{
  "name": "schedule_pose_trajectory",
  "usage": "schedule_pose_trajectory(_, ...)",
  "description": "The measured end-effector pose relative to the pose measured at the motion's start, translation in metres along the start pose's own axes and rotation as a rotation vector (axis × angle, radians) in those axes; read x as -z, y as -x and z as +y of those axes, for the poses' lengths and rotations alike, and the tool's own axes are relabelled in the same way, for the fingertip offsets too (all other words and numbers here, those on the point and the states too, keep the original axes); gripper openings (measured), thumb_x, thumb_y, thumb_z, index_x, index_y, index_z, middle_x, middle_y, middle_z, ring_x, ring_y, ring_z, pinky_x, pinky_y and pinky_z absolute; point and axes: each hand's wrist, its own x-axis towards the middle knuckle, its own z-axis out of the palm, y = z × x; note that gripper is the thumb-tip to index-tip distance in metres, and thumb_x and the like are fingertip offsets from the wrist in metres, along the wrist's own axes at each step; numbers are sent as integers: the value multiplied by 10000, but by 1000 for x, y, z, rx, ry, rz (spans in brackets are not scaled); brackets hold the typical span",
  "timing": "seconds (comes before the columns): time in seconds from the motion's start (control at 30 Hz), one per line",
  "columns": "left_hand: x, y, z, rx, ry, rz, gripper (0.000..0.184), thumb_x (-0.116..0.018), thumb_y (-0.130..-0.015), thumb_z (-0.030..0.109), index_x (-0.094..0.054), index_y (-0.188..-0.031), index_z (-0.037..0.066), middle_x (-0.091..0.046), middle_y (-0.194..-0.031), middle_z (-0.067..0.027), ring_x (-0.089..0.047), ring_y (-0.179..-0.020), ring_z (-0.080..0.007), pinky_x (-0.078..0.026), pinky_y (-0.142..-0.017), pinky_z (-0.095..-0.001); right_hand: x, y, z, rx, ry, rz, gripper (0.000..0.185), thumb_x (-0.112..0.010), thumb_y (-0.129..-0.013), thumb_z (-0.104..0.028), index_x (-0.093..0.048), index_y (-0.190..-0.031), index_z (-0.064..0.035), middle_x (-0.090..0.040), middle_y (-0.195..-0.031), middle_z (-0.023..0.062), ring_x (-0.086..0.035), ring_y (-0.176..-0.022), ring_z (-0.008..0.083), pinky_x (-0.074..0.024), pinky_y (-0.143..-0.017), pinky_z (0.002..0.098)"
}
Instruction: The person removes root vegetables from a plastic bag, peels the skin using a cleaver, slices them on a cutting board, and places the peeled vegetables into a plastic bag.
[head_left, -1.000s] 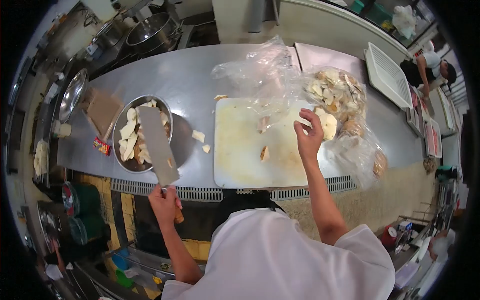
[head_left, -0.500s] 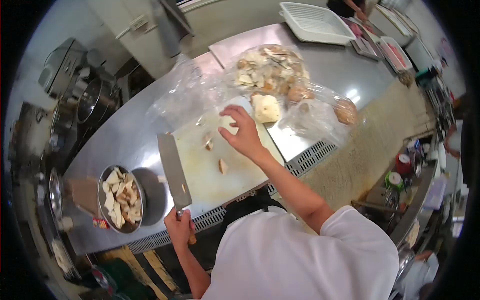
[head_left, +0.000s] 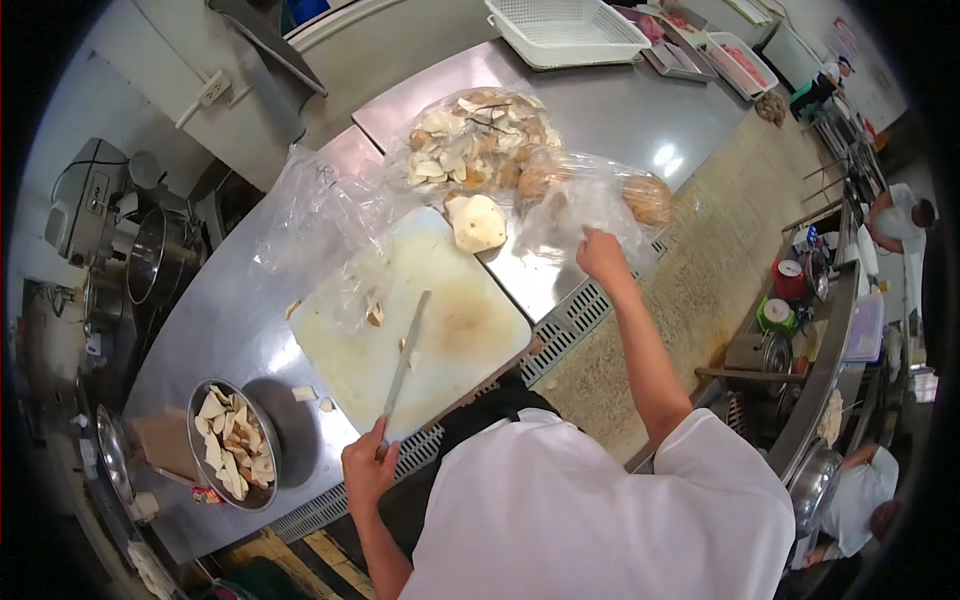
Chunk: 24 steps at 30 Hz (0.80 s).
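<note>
My left hand (head_left: 370,465) is closed around the handle of a cleaver (head_left: 407,355), whose blade is seen nearly edge-on over the white cutting board (head_left: 470,350). Near a clear plastic bag (head_left: 560,222) holding large brown, rounded pieces of food, my right hand (head_left: 604,255) has its fingers drawn together on the plastic. At the board's far edge sits a cream-coloured, brown-skinned chunk (head_left: 478,224). A few small scraps (head_left: 375,314) lie on the board. Left of it, a metal bowl (head_left: 276,440) contains pale, brown-edged cut pieces (head_left: 232,440).
Behind the board lies another clear bag (head_left: 475,140) full of cut pieces, beside crumpled plastic (head_left: 320,215). A white basket (head_left: 570,35) and trays of pink food (head_left: 738,62) stand on the steel table (head_left: 640,125). Other people (head_left: 862,500) are at the right.
My right hand has moved from above the board rightward to the bag. The cleaver has turned from flat at the board's left side to edge-on over the board. The view has shifted.
</note>
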Motion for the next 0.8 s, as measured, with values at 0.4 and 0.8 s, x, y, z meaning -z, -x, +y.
schedule_pose_trajectory(0.4,-45,-36,-33,-82,-295,-75,644,-862,-738,93,-648,-1346,105,-687,-796,-122,-686,-679,-307,-530,-635,-423,0,-34,-22,213,-620,874,105,-671,-836,-32,-592,-904,-17,-613,-720,138,-622,-604,276,-508,-619,357)
schedule_pose_trajectory(0.8,-56,-18,-34,-17,-238,-43,698,-869,-733,109,-624,-1386,107,-697,-833,-126,-683,-707,-316,-521,-644,-434,-24,-107,-4,-38,-387,420,498,-627,-898,-405,-711,-1053,60,-729,-987,253,-674,-969,459,-516,-939,509)
